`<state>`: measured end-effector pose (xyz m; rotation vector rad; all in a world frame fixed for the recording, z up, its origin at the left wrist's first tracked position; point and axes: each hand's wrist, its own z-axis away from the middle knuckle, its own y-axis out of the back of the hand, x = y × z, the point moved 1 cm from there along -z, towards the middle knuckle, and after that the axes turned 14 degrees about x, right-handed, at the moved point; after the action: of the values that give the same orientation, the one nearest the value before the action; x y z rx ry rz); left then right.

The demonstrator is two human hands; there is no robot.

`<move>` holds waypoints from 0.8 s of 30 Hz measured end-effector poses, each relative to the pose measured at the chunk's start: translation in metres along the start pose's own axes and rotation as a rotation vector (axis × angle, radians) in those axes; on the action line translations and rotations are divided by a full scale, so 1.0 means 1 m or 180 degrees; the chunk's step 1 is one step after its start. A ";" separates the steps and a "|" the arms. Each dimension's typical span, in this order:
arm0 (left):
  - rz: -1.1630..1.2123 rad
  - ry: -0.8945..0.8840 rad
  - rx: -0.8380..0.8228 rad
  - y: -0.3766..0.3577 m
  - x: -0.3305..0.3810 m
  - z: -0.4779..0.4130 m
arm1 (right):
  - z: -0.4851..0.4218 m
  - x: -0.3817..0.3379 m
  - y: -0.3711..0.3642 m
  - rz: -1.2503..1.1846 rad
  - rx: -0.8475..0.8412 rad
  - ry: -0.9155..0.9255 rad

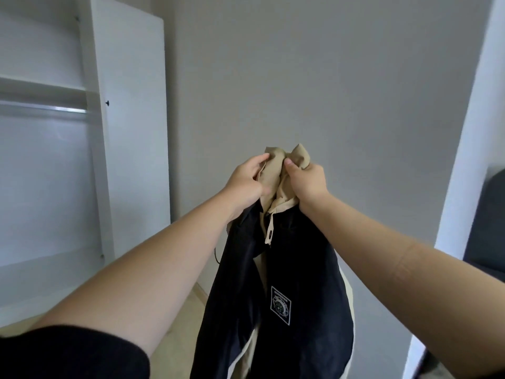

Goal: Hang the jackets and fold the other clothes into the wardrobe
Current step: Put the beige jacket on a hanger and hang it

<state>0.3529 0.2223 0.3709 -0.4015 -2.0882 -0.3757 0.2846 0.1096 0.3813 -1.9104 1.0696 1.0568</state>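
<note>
Head view: jacket [284,291] collar bunched inside both hands, hem cropped.

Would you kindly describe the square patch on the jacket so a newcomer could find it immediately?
Start at the grey wall in the middle of the view, where both hands hold up a dark navy jacket by its tan collar. Follow the dark front down to the square patch: white-edged with a round emblem, the only printed mark on the plain fabric.
</note>
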 end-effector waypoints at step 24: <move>0.1717 -0.1030 -0.0787 -0.057 0.280 0.139 | 0.112 -0.295 0.205 0.0384 0.1492 0.2121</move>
<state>0.0839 0.2664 0.5335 -1.2077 -2.1376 -0.2545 -0.0300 0.2146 0.5587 -1.8415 1.6399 0.1605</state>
